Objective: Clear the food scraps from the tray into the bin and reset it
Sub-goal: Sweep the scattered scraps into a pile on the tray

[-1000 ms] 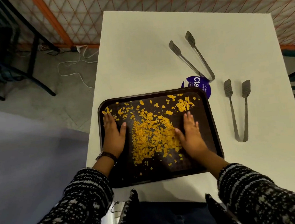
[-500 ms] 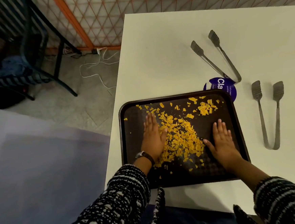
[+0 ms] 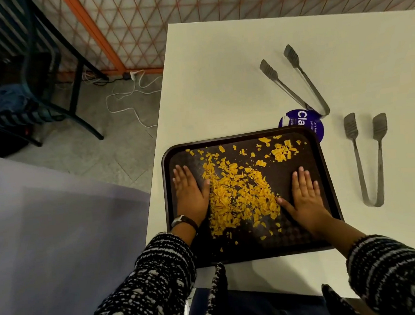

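Note:
A dark brown tray (image 3: pixel 325 173) lies on the white table near its left front corner. Yellow-orange food scraps (image 3: pixel 239 194) are heaped in the tray's middle, with a smaller cluster (image 3: pixel 281 151) and loose bits toward the far edge. My left hand (image 3: pixel 191 196) lies flat and palm down on the tray, left of the heap, its thumb touching the scraps. On the other side of the heap my right hand (image 3: pixel 304 197) is flat too, thumb at the heap's edge. Neither hand holds anything. No bin is clearly in view.
Two metal tongs lie on the table (image 3: pixel 220 81): one pair (image 3: pixel 297 85) beyond the tray, another (image 3: pixel 368 159) to its right. A purple round sticker (image 3: pixel 303 122) peeks out behind the tray. A grey surface (image 3: pixel 46 232) fills the left foreground. Cables and a chair base lie on the floor.
My left hand has slid back left, away from the heap. The right hand has edged in toward the scraps. The view has shifted leftward.

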The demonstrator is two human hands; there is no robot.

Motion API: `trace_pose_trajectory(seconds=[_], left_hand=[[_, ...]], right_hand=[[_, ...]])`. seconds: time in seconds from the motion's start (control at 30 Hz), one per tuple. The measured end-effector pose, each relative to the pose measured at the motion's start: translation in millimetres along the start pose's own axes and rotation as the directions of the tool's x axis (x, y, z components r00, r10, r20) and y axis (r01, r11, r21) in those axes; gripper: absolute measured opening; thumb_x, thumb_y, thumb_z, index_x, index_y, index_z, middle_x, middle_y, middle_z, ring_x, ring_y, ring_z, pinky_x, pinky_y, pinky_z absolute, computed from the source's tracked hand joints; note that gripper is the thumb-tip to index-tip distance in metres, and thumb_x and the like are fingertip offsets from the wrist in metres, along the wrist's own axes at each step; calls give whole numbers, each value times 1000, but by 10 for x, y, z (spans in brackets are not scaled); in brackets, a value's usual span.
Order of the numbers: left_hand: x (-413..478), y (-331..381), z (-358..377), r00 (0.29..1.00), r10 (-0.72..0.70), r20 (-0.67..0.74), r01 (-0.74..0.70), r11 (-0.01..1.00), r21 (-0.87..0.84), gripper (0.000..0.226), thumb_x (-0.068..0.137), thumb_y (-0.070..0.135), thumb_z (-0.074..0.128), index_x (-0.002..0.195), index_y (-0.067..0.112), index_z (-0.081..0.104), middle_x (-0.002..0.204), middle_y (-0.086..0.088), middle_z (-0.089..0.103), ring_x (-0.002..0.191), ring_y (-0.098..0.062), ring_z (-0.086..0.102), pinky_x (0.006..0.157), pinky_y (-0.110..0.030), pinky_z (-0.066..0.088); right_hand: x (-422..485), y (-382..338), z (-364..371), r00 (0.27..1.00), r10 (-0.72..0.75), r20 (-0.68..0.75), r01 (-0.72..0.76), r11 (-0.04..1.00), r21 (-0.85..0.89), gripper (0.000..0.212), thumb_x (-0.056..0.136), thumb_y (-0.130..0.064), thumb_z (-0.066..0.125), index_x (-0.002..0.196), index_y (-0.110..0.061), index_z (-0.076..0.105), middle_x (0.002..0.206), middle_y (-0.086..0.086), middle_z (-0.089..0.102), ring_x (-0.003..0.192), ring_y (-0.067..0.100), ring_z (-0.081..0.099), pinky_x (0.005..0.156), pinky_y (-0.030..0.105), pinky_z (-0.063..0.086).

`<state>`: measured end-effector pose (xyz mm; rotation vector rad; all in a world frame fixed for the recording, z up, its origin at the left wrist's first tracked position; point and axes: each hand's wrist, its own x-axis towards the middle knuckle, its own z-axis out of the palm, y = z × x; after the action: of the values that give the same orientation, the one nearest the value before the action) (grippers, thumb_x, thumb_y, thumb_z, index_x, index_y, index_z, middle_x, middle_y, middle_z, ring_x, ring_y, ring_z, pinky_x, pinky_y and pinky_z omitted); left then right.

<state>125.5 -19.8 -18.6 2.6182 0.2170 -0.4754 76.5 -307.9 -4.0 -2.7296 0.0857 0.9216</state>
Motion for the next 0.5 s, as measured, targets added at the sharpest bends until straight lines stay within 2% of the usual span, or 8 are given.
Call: trace_pose_trajectory(seconds=[0.13,0.2,0.27,0.33,0.43,0.5], left_hand=[[-269,206,144,965,244,94,-225,958,-179,71,93,52,24,142,22,-18,153,0,-21,138,-11,-22,114,-32,-11],[-320,266,162,946,304,109,-267,927,-263,69,92,53,23,139,29,-21,151,6,-22,138,-7,-21,113,-31,-9],[-274,272,117,965,252,73,-215,919,-331,70,91,54,24,141,30,-19,150,10,-22,138,-10,-19,111,-35,-6],[-149,216,26,990,137,27,-119,927,-356,73,91,56,26,144,28,-17,150,10,-23,136,-14,-18,108,-37,0],[120,90,-121,1000,-8,1,8,962,-272,77,91,54,28,146,18,-12,155,-1,-17,141,-21,-15,113,-39,0],[261,42,-177,1000,-26,-3,25,976,-218,76,93,52,28,147,12,-9,157,-8,-12,144,-25,-12,116,-38,-4]], right_hand=[[-2,-2,5,1000,3,1,-3,1000,-8,106,56,-86,-21,135,-17,-29,144,2,-35,135,16,-32,110,35,-19],[-5,0,11,1000,0,0,0,1000,-5,105,56,-87,-20,135,-17,-28,145,2,-34,135,16,-32,110,35,-19],[-8,0,10,1000,-1,-3,1,1000,4,104,57,-87,-19,134,-18,-29,144,0,-35,134,15,-33,110,35,-19],[-1,-8,12,1000,-3,-7,3,1000,3,104,56,-87,-20,134,-18,-31,144,0,-36,134,15,-34,110,35,-20],[10,-3,16,1000,-5,-16,5,1000,-4,105,56,-86,-21,134,-17,-31,143,1,-37,133,16,-35,110,35,-20],[18,4,31,1000,-9,-26,9,1000,-2,104,56,-86,-20,134,-17,-31,142,0,-38,133,15,-35,110,35,-21]])
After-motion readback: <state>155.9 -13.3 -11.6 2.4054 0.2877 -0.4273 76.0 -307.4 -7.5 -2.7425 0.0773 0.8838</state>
